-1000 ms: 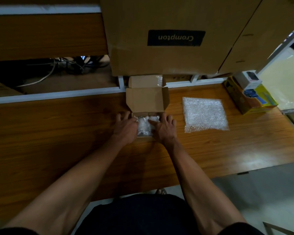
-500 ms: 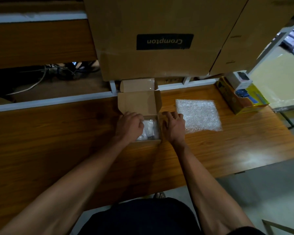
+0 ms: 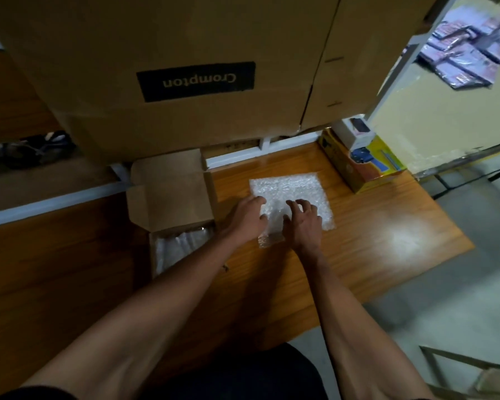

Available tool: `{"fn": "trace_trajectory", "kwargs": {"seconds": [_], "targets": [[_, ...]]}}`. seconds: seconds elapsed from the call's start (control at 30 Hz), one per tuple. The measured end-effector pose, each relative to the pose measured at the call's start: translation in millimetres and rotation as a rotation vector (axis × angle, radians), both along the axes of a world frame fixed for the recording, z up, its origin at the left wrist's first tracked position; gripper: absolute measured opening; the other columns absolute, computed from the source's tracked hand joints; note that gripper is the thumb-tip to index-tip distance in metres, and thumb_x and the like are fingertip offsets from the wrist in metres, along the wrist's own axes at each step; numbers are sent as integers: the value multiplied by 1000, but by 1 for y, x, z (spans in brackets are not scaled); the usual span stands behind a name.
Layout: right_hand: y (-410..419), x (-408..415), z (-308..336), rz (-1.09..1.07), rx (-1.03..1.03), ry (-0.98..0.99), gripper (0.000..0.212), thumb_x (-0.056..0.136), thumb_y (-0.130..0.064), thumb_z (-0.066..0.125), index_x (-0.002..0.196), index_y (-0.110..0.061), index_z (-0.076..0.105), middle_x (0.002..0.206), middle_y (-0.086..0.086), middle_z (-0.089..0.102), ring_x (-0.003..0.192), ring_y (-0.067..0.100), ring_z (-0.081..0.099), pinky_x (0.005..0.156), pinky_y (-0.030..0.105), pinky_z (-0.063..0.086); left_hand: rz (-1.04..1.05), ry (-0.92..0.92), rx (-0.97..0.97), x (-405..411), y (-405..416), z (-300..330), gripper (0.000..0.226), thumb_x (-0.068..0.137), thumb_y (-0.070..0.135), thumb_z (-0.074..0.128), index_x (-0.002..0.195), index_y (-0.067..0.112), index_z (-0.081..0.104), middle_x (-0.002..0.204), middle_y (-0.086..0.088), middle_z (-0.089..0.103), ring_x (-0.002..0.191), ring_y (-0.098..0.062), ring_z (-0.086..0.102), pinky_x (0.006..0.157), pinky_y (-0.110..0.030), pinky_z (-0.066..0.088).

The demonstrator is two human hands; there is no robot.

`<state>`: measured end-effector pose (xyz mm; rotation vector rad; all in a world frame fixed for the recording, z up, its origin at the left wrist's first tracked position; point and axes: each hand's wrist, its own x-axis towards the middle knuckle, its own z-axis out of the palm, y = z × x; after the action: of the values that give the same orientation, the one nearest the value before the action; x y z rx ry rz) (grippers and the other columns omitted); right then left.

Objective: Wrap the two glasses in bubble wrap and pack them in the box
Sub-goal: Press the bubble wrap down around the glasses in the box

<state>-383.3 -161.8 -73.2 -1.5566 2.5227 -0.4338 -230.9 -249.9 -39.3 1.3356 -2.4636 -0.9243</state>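
Observation:
A small cardboard box (image 3: 171, 194) stands open on the wooden table, its lid flap folded back. Inside lies a bundle of bubble wrap (image 3: 182, 248), partly hidden by my left forearm. To the right of the box a flat bubble wrap sheet (image 3: 298, 186) lies on the table. My left hand (image 3: 248, 216) curls over the sheet's near left edge and pinches it. My right hand (image 3: 303, 223) rests on the sheet with its fingers spread. The sheet's near corner (image 3: 267, 239) is bunched up under my wrists. No bare glass shows.
A large brown carton (image 3: 197, 82) fills the back behind the box. A yellow and blue carton (image 3: 367, 166) with a small white box (image 3: 355, 134) on it sits at the right back corner. The table edge (image 3: 416, 272) drops off to the floor on the right.
Both hands have left the small box and moved right onto the bubble wrap sheet. The view has swung to the right, and the wrapped bundle stays in the box.

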Motion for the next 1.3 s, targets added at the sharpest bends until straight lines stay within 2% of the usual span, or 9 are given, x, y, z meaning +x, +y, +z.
{"fn": "trace_trajectory", "kwargs": {"seconds": [0.2, 0.5, 0.7, 0.9, 0.97, 1.03, 1.13, 1.2, 1.3], "targets": [[-23, -34, -17, 37, 52, 23, 53, 102, -39, 58, 151, -20, 49, 158, 16, 43, 142, 39, 39, 105, 58, 41, -24, -141, -56, -41, -40, -25, 61, 102, 30, 63, 157, 17, 41, 164, -3, 36, 147, -29, 28, 119, -47, 33], [-32, -43, -29, 67, 20, 56, 58, 97, -52, 52, 148, -25, 45, 152, 9, 44, 135, 32, 40, 105, 54, 41, 31, -229, -139, -72, -73, -38, 49, 99, 42, 64, 144, 28, 52, 141, 3, 55, 134, -25, 38, 110, -45, 30], [-39, -46, -23, -27, -55, -6, 83, 86, -53, 62, 156, -20, 33, 157, 11, 37, 130, 31, 45, 100, 49, 41, 144, -2, -75, -74, -74, -35, 9, 95, 24, 72, 101, 30, 69, 114, 8, 60, 119, -20, 48, 100, -39, 36], [-58, -66, -2, -117, -202, -148, 95, 82, -43, 62, 163, -19, 21, 168, 16, 25, 138, 46, 39, 109, 63, 38, 168, 302, 293, -59, -75, -12, 16, 99, 21, 72, 94, 35, 65, 113, 5, 71, 108, -17, 67, 83, -32, 54], [-64, -73, 9, -163, -218, -266, 96, 85, -41, 70, 163, -27, 16, 167, 12, 29, 141, 45, 37, 115, 66, 32, 152, 361, 334, -50, -72, 2, 10, 101, 21, 69, 98, 31, 68, 113, 4, 71, 106, -16, 67, 75, -29, 51], [-64, -76, 26, -241, -255, -580, 88, 89, -28, 78, 159, -29, 25, 159, 10, 44, 140, 37, 43, 117, 64, 34, 141, 390, 345, -42, -69, 18, 9, 102, 20, 67, 103, 28, 69, 113, 6, 71, 104, -13, 66, 73, -28, 49], [-52, -70, 54, -229, -362, -1016, 37, 95, -16, 74, 129, -13, 60, 122, 9, 68, 115, 25, 66, 103, 55, 56, 155, 434, 305, -27, -63, 41, 11, 102, 14, 66, 110, 20, 71, 117, 5, 70, 104, -7, 64, 74, -23, 46], [-44, -62, 68, -161, -374, -1079, 17, 97, -18, 72, 110, -7, 68, 108, 13, 72, 105, 20, 70, 97, 46, 58, 190, 446, 246, -15, -62, 52, 13, 102, 15, 66, 114, 15, 71, 122, 3, 69, 106, -8, 62, 71, -18, 42], [-36, -50, 85, -72, -338, -1178, 20, 97, -25, 72, 99, -6, 68, 101, 9, 71, 99, 18, 70, 94, 41, 54, 254, 475, 196, 10, -58, 66, 15, 101, 20, 70, 115, 18, 71, 121, 6, 69, 87, -9, 64, 58, -14, 43]]}}
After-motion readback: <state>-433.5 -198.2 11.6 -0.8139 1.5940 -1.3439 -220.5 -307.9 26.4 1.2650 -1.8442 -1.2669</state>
